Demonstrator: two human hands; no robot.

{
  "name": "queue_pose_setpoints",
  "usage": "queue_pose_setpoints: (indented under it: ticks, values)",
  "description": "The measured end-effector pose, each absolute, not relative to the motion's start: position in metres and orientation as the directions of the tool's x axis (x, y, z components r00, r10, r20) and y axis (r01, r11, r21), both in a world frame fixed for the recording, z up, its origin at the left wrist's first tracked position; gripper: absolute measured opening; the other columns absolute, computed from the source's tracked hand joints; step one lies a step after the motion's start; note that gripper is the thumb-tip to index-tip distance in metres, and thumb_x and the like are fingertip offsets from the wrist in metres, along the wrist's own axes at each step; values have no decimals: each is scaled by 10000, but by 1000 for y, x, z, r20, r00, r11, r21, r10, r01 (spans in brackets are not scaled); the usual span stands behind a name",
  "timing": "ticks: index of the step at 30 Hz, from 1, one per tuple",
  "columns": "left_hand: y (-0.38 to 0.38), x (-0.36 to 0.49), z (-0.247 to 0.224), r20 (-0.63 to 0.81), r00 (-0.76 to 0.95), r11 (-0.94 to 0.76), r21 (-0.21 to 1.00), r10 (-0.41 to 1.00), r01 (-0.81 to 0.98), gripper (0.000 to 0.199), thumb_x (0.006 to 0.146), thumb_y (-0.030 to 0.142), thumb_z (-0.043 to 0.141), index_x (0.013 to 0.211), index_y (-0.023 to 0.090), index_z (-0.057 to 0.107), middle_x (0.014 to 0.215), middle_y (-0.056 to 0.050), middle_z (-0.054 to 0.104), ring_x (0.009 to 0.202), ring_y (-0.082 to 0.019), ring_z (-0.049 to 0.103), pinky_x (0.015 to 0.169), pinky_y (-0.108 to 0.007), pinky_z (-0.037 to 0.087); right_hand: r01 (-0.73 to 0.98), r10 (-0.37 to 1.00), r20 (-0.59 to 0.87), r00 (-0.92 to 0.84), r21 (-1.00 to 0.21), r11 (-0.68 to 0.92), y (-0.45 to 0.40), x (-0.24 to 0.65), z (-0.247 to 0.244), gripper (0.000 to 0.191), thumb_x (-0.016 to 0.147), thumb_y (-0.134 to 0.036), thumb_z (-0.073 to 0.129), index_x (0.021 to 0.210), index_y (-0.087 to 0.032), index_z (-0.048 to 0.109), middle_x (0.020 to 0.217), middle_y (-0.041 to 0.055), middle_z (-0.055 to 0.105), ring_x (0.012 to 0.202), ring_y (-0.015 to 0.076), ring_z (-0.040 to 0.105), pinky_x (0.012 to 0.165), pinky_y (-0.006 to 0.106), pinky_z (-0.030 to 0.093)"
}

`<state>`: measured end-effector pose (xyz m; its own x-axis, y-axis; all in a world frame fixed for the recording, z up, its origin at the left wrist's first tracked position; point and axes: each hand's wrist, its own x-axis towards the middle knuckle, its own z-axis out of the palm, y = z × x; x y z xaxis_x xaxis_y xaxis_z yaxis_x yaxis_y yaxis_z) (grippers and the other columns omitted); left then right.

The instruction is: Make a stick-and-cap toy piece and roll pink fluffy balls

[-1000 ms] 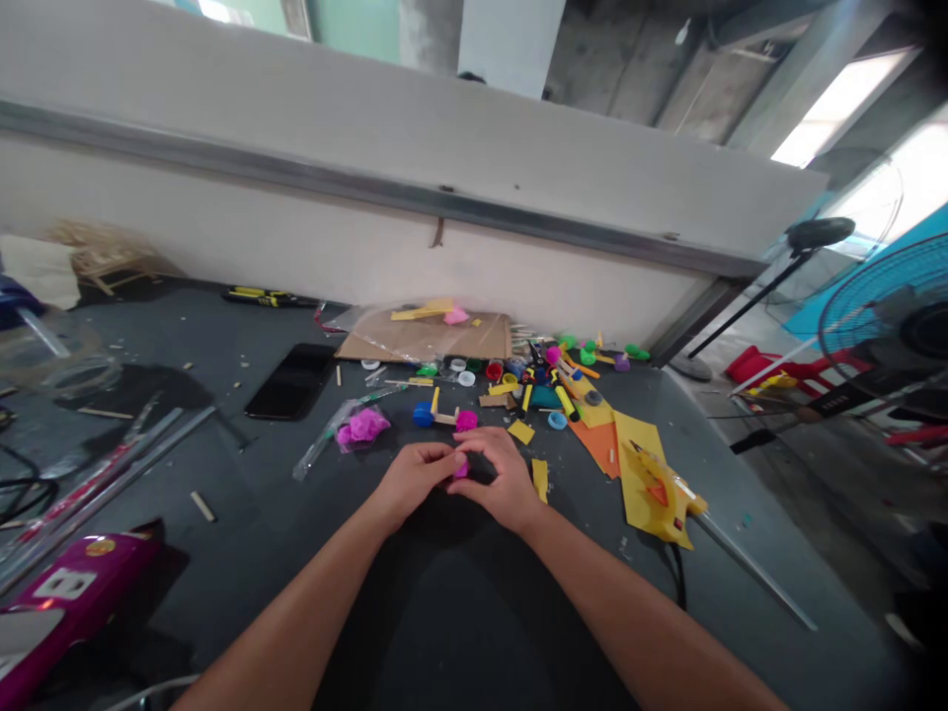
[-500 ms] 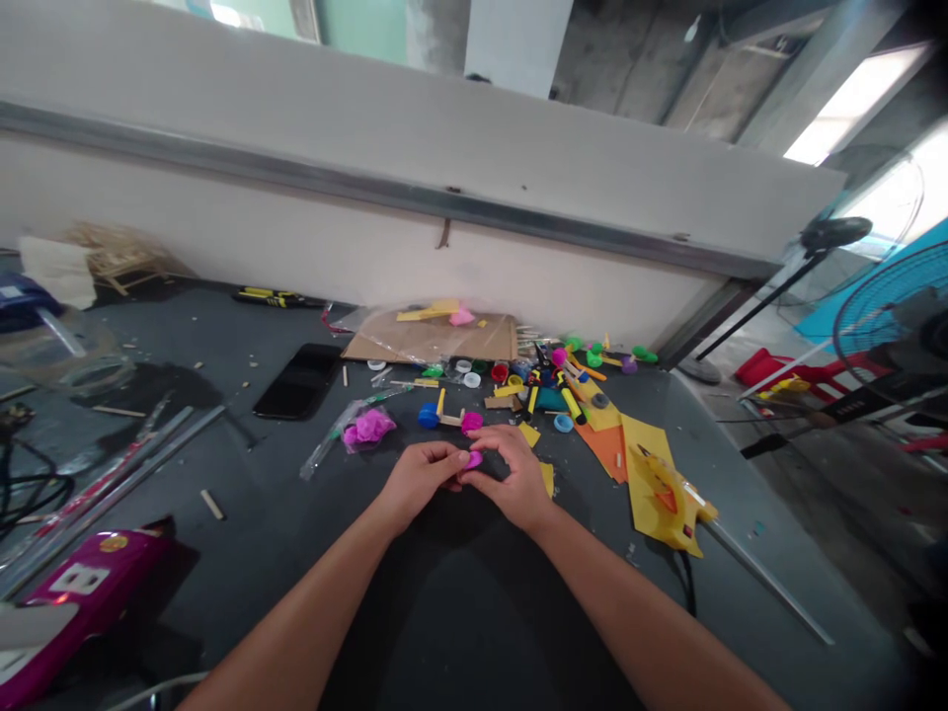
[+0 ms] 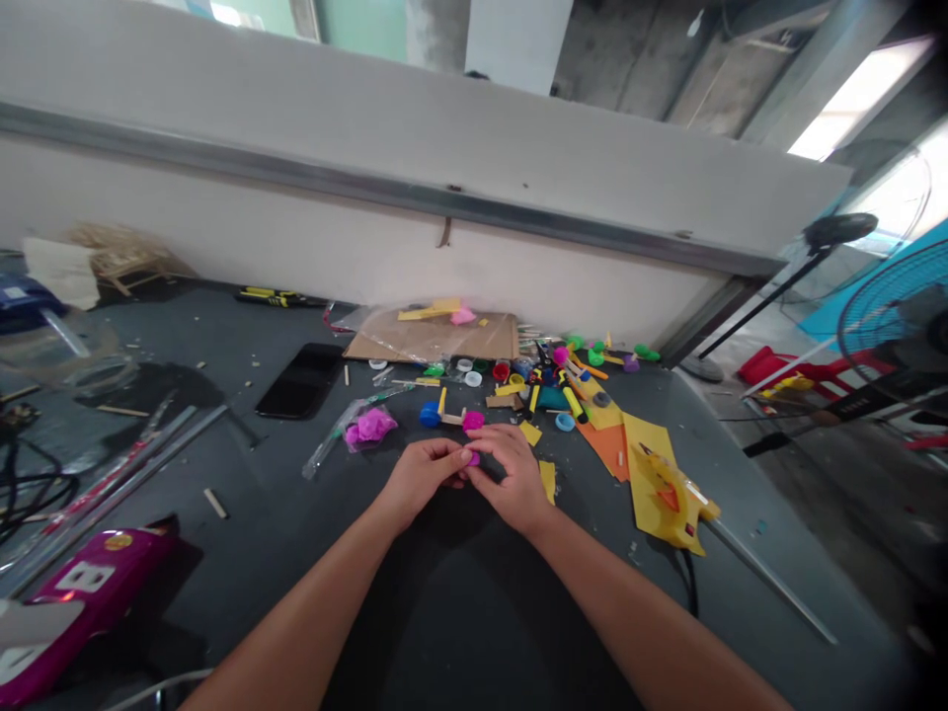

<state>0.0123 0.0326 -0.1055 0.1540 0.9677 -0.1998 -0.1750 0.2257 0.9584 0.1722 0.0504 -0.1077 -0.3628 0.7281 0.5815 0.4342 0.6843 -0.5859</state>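
Between my two hands, low over the middle of the dark table, is a small piece of pink modelling clay [image 3: 474, 459], mostly covered by the fingers. My left hand [image 3: 420, 481] pinches it from the left with thumb and fingertips. From the right, my right hand [image 3: 513, 481] closes thumb and forefinger on the same piece. Just beyond the fingertips lies a small craft piece [image 3: 450, 418] with a blue lump, a yellow stick and a pink lump [image 3: 472, 421]. A larger lump of pink-purple clay [image 3: 371, 427] rests on plastic wrap to the left.
A black phone [image 3: 300, 381] lies back left. Bottle caps [image 3: 502, 372], yellow-handled pliers [image 3: 570, 397] and cardboard [image 3: 430, 341] spread along the back. A yellow glue gun [image 3: 677, 509] sits right on yellow sheets. A magenta device [image 3: 104, 592] and clear tubes [image 3: 148, 464] are left.
Both hands stay in place; the fingers shift slightly around the pink clay, and less of it shows now. The view has moved very slightly.
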Motion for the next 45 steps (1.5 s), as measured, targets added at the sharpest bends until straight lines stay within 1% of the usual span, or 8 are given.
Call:
queue_pose_setpoints:
  ticks: [4, 9, 15, 19, 23, 31, 38, 45]
  values:
    - [33, 13, -105, -218, 162, 247, 951, 962, -186, 305, 683, 408, 688, 824, 137, 689, 730, -25, 648, 647, -115, 569, 638, -246, 482, 447, 733, 580, -354, -583, 678, 51, 171, -107, 144, 796, -289, 626, 935, -258, 641, 1034, 28, 665, 1046, 207, 544, 946, 411, 406]
    - [33, 13, -105, -219, 129, 238, 960, 967, -150, 289, 633, 401, 729, 723, 130, 688, 626, 0, 618, 570, -99, 545, 592, -231, 476, 458, 725, 582, -368, -566, 686, 51, 169, -108, 170, 795, -296, 622, 961, -268, 642, 1029, 29, 669, 1038, 218, 552, 933, 425, 410]
    - [33, 12, -103, -254, 130, 279, 927, 959, -249, 324, 681, 441, 685, 782, 133, 701, 686, -46, 673, 658, -146, 606, 647, -287, 521, 439, 733, 581, -354, -589, 679, 52, 171, -107, 168, 819, -306, 610, 979, -276, 654, 1022, 21, 678, 1035, 208, 560, 938, 414, 414]
    - [33, 11, -102, -259, 123, 282, 929, 958, -240, 287, 664, 388, 716, 782, 126, 706, 692, -44, 675, 633, -130, 598, 641, -269, 520, 427, 736, 575, -357, -600, 676, 52, 172, -108, 210, 799, -322, 635, 1004, -279, 654, 1027, 24, 676, 1038, 208, 561, 938, 412, 416]
    - [33, 12, -102, -254, 116, 276, 926, 960, -258, 302, 677, 416, 698, 797, 139, 699, 705, -45, 680, 653, -144, 615, 648, -288, 525, 454, 750, 576, -324, -601, 658, 53, 172, -109, 194, 802, -301, 630, 992, -286, 662, 1023, 19, 680, 1033, 203, 568, 943, 412, 414]
    - [33, 12, -104, -244, 146, 266, 951, 959, -159, 258, 677, 382, 705, 744, 133, 695, 669, -30, 667, 611, -109, 589, 626, -232, 498, 441, 736, 584, -342, -592, 674, 53, 171, -109, 207, 801, -283, 634, 1004, -296, 664, 1017, 16, 684, 1025, 209, 567, 929, 422, 422]
    - [33, 11, -103, -247, 151, 277, 933, 957, -231, 287, 708, 407, 675, 785, 131, 702, 684, -50, 674, 648, -131, 609, 649, -261, 518, 420, 740, 583, -336, -610, 672, 54, 173, -109, 187, 819, -274, 612, 997, -287, 667, 1014, 16, 685, 1023, 201, 566, 932, 417, 423]
    - [33, 11, -103, -237, 145, 266, 935, 961, -237, 269, 701, 389, 689, 776, 132, 708, 686, -44, 678, 645, -130, 608, 647, -259, 518, 397, 736, 575, -358, -620, 677, 53, 174, -106, 216, 809, -290, 626, 1022, -284, 661, 1015, 18, 688, 1022, 201, 577, 928, 409, 429]
